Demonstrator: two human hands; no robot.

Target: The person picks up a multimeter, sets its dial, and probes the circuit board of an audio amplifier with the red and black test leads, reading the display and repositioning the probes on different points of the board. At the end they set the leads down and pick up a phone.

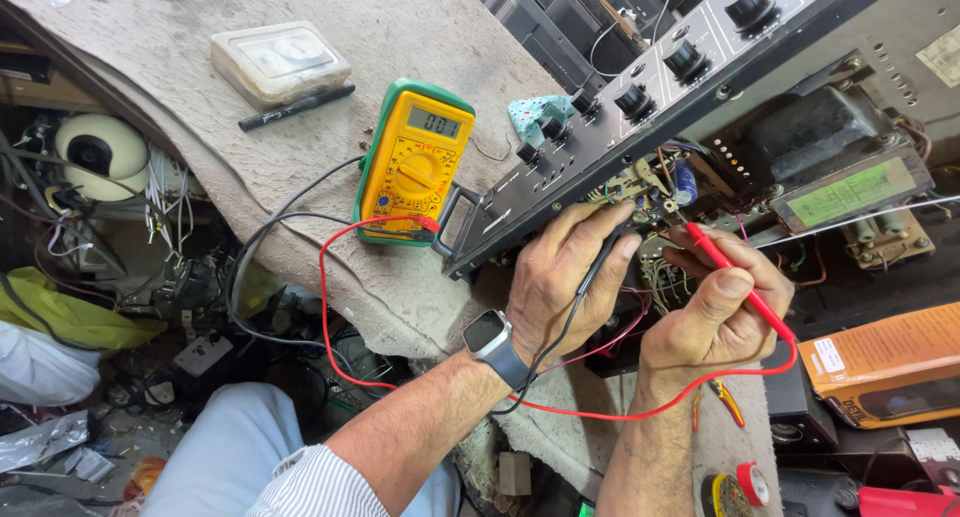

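Here the right hand (712,312) pinches the red probe (738,282), slanting up-left toward the circuit board (640,192); the left hand (568,277) clamps the black probe (598,269) (tip seemingly there too).

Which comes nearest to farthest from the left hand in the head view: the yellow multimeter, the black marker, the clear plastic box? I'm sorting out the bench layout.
Measured from the left hand, which holds the black probe:
1. Yellow multimeter, just up and to the left on the cloth.
2. Black marker, farther left, beyond the meter.
3. Clear plastic box, just behind the marker, farthest.
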